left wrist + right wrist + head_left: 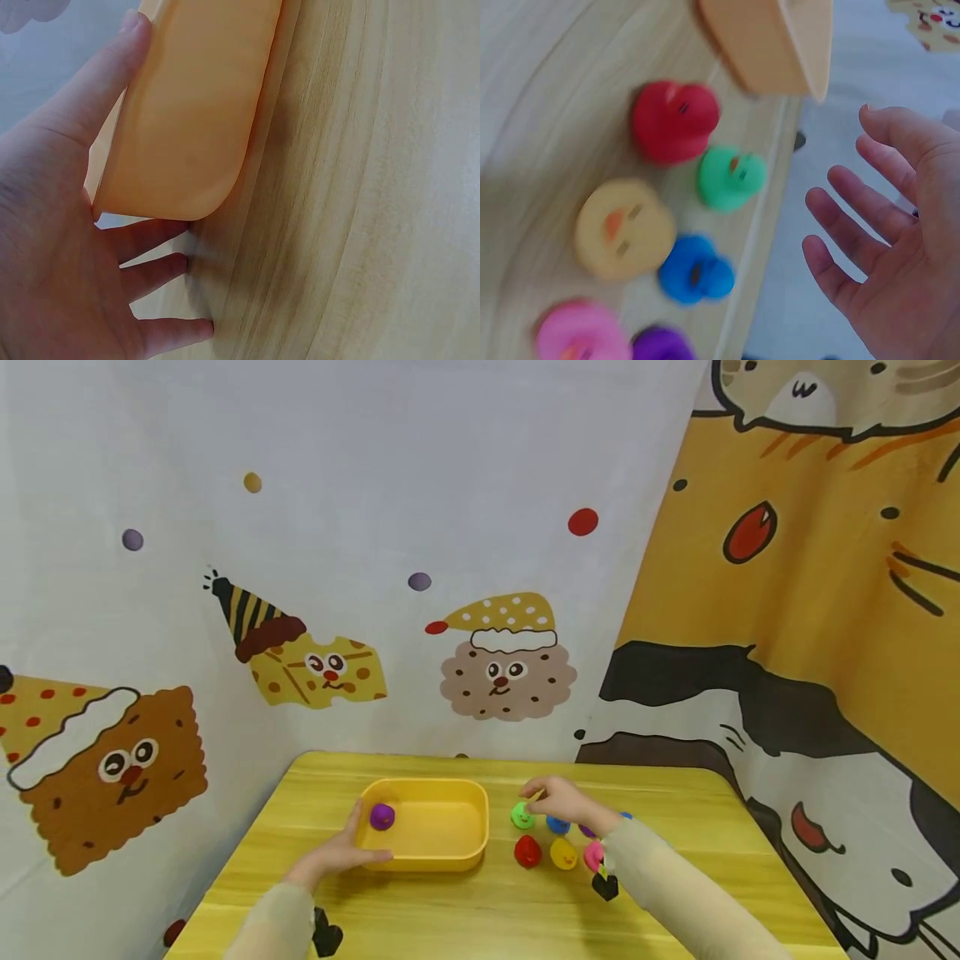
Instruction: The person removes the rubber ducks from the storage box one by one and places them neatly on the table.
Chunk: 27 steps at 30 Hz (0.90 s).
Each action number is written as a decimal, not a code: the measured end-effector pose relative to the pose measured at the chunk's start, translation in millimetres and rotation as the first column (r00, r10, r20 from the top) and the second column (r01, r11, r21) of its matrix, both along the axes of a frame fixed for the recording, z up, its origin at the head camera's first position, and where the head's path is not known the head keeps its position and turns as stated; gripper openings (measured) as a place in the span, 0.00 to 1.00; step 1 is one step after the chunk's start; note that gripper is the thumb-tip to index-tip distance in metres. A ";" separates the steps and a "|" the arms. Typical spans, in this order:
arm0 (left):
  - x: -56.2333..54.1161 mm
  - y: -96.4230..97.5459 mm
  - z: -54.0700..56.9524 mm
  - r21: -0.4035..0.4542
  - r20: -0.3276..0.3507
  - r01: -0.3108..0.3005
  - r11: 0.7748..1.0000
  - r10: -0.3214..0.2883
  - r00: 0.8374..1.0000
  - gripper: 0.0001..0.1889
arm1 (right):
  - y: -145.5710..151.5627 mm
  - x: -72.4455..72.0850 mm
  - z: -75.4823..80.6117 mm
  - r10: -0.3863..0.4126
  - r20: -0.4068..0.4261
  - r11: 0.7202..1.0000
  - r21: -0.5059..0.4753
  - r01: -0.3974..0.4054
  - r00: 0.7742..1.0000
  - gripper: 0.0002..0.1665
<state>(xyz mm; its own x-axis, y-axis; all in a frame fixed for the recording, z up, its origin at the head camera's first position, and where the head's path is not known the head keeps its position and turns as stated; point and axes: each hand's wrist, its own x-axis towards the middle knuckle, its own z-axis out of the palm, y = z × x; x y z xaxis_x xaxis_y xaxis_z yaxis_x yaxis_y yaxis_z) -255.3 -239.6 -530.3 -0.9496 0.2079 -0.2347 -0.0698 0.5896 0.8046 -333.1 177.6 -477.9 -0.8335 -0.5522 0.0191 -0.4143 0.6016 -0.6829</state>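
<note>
My left hand lies against the left end of a yellow plastic box. In the left wrist view its thumb runs along the box rim while the other fingers spread fairly straight beside the corner. Inside the box, at the left, sits a purple toy duck. My right hand hovers over the back of a group of toy ducks, holding nothing, its fingers loosely bent. Nearest to it are a green duck and a blue duck. A red duck and a yellow duck stand in front.
A pink duck, a purple duck and another blue piece are partly covered by the right arm. The wood-grain table ends at a cartoon-printed cloth behind and at the sides.
</note>
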 end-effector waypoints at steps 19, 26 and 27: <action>1.7 3.6 -1.4 0.022 -0.020 -0.025 0.999 0.026 0.999 0.67 | -135.4 -35.4 -7.5 0.217 0.000 0.976 0.035 -0.217 0.976 0.31; 1.0 5.7 -2.4 0.045 -0.025 -0.063 0.997 0.064 0.998 0.68 | -173.8 -36.7 -10.4 0.281 -0.081 0.955 0.117 -0.271 0.956 0.31; 0.8 5.6 -2.3 0.050 -0.024 -0.063 0.997 0.064 0.998 0.68 | -178.1 -36.8 -11.1 0.284 -0.088 0.954 0.128 -0.272 0.955 0.31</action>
